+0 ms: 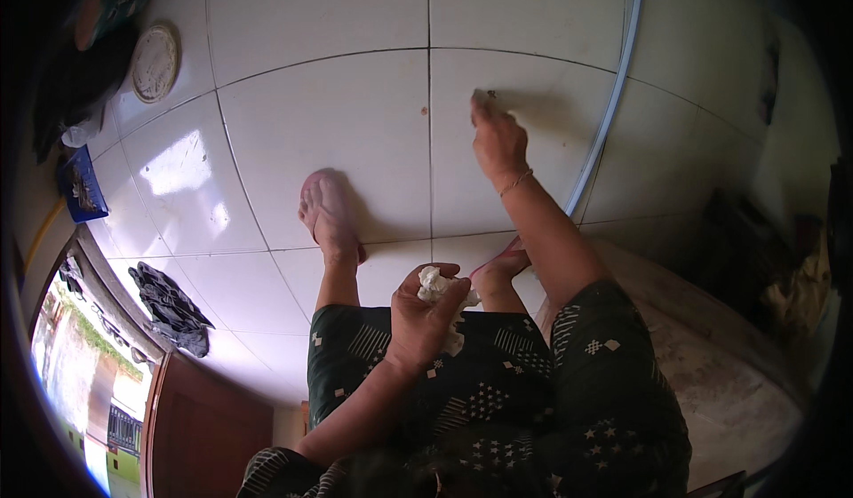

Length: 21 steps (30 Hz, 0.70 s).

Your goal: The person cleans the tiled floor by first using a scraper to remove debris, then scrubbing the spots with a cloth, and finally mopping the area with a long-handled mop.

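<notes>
My left hand (418, 320) is closed around a crumpled white wad, like tissue (433, 285), held above my lap. Part of the wad hangs out below the fingers. My right hand (499, 143) reaches forward and down to the white tiled floor (338, 107), its fingers drawn together at the tips. Right beside those fingertips lies a small dark speck (491, 95). Whether anything sits between the fingers is hidden. A small brown spot (424, 111) marks the tile to the left of this hand.
My sandalled foot (327, 205) stands left of centre. A pale blue strip (611, 111) runs along the floor at right. Far left are a round whitish lid (155, 63) and a blue tray (84, 185). Black crumpled plastic (171, 307) lies near the brown door (209, 422).
</notes>
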Each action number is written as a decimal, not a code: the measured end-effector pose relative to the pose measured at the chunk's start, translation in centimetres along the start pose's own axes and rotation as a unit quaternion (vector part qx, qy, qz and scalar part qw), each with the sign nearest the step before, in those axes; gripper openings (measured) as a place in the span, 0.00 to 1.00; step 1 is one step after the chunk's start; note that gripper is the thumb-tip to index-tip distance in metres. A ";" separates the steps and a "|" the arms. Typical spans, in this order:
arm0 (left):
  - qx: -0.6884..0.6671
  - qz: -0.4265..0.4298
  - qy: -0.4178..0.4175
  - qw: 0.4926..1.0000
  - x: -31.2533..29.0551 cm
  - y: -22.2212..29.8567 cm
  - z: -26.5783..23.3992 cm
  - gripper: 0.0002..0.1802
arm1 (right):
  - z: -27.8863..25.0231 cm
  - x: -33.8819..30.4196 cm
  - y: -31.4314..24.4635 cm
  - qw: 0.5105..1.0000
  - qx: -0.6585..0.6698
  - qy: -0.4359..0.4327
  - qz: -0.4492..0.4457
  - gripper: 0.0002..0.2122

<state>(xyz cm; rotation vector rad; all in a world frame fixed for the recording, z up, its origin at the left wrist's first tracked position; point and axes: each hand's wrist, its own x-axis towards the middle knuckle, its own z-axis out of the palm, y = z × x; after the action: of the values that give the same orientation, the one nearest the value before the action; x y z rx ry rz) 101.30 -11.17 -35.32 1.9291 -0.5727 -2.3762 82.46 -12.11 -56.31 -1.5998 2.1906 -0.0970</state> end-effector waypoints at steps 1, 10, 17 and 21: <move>-0.003 -0.006 0.003 1.000 0.1 0.0 0.0 0.15 | 0.9 -1.3 -0.7 0.999 -0.007 -0.013 -0.045 0.15; -0.004 0.003 0.000 1.000 -0.3 0.8 0.2 0.11 | 0.5 -0.7 -1.0 0.997 0.018 -0.029 -0.071 0.08; 0.017 0.009 -0.006 1.000 -0.1 0.9 -0.1 0.12 | -0.7 2.1 -0.1 0.999 0.046 -0.010 0.025 0.13; 0.009 0.014 -0.015 1.000 -0.5 1.1 -0.2 0.11 | -0.2 1.3 0.3 0.996 0.066 0.024 0.052 0.15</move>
<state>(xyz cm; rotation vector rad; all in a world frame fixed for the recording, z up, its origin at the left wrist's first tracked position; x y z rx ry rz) 101.41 -12.11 -34.54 1.8815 -0.6215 -2.3958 81.77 -13.29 -56.57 -1.4245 2.2485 -0.2461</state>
